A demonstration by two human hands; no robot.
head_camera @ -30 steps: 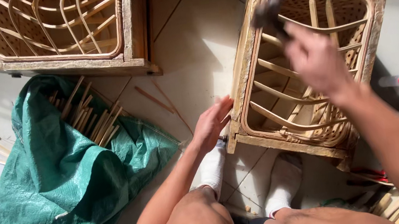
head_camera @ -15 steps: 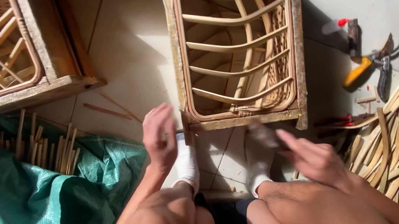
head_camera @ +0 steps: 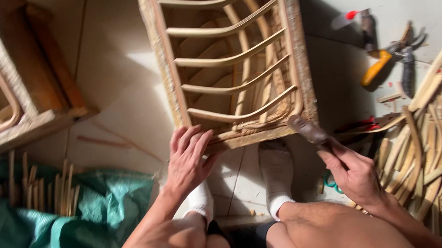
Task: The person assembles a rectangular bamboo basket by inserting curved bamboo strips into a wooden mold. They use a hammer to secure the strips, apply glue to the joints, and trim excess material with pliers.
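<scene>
On the tiled floor, the rattan frame (head_camera: pixel 231 53) ran lengthwise away from the person. Left hand (head_camera: pixel 188 160) lay spread on its near edge; right hand (head_camera: pixel 354 171) gripped a hammer (head_camera: pixel 308 129), head at the frame's near right corner.

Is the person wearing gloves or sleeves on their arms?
No. Both the left hand and the right hand are bare, with no gloves, rings or watch showing. The forearms are bare too, with no sleeves. The fingers are uncovered.
</scene>
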